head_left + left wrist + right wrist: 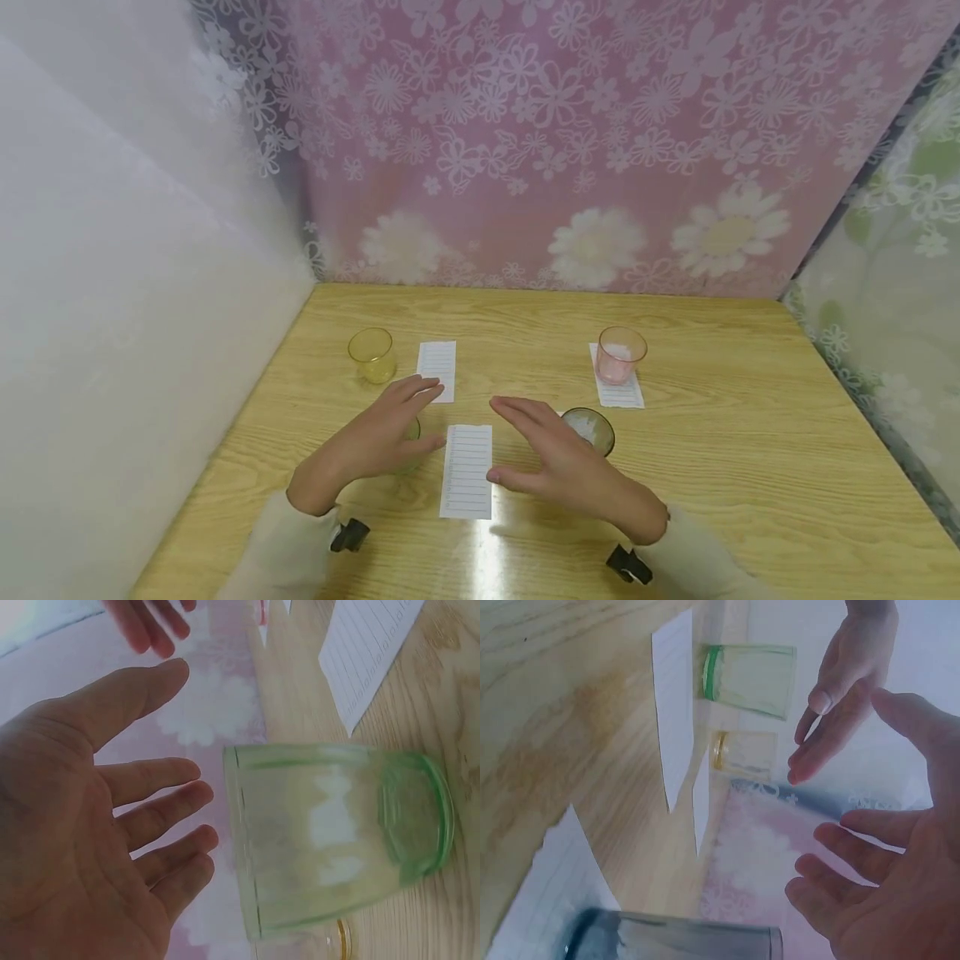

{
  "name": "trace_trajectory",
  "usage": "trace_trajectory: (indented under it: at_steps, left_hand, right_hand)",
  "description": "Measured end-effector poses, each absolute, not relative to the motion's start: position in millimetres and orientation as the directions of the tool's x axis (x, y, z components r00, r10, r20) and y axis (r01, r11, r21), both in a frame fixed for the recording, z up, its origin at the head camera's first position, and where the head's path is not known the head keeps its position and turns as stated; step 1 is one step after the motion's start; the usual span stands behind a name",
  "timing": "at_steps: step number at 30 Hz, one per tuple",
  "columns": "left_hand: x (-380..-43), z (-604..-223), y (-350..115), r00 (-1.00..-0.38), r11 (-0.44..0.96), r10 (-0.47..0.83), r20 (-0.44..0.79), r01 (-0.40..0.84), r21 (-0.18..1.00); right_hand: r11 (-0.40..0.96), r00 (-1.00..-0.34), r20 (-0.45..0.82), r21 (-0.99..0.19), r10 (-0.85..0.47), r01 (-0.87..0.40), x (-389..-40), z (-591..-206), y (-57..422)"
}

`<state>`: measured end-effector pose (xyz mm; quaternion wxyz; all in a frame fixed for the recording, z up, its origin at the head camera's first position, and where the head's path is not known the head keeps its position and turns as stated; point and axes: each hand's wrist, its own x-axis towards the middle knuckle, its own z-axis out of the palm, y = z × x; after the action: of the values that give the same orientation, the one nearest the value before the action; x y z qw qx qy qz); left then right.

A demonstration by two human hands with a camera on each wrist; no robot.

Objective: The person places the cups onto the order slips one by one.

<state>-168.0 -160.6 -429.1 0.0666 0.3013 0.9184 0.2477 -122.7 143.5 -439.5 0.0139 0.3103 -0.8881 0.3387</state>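
While the left hand (pixel 378 437) and right hand (pixel 562 462) are hovering (fingers spread, holding nothing), careful movement is likely requiring clearance around the green glass (pixel 330 832) at the nearest paper's (pixel 465 473) ten o'clock.

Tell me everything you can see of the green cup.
The green cup is see-through and pale green, like glass or clear plastic. Its wall widens from a thick, deeper green base to an open rim; no handle shows. It stands upright on the table, left of the nearest paper. The left hand hovers above without touching it and hides most of it in the head view. Pale patches show on its side; whether it holds anything is unclear.
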Motion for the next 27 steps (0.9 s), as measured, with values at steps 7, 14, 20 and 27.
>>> trace_trajectory:
  at_steps: [7, 14, 20, 27]
  left_hand:
    - [-165.1, -425.5, -180.9, -0.823, 0.709, 0.569, 0.006, 0.494, 0.504]
    - [-162.1, -424.4, -194.8, -0.836, 0.710, 0.549, -0.016, 0.456, 0.537]
    - [-158.8, -427.8, -203.7, -0.853, 0.728, 0.522, -0.028, 0.428, 0.535]
    - [-157.3, -436.2, -209.2, -0.861, 0.728, 0.508, -0.029, 0.411, 0.548]
  right_hand:
    - [0.595, -0.824, 0.160, -0.620, -0.543, -0.512, -119.5, -453.2, 131.1]
    - [0.588, -0.813, 0.038, -0.671, -0.581, -0.452, -117.6, -468.1, 125.7]
    - [0.622, -0.807, 0.011, -0.630, -0.591, -0.464, -118.8, -479.2, 120.9]
    - [0.662, -0.814, -0.039, -0.605, -0.579, -0.442, -121.4, -484.0, 116.1]
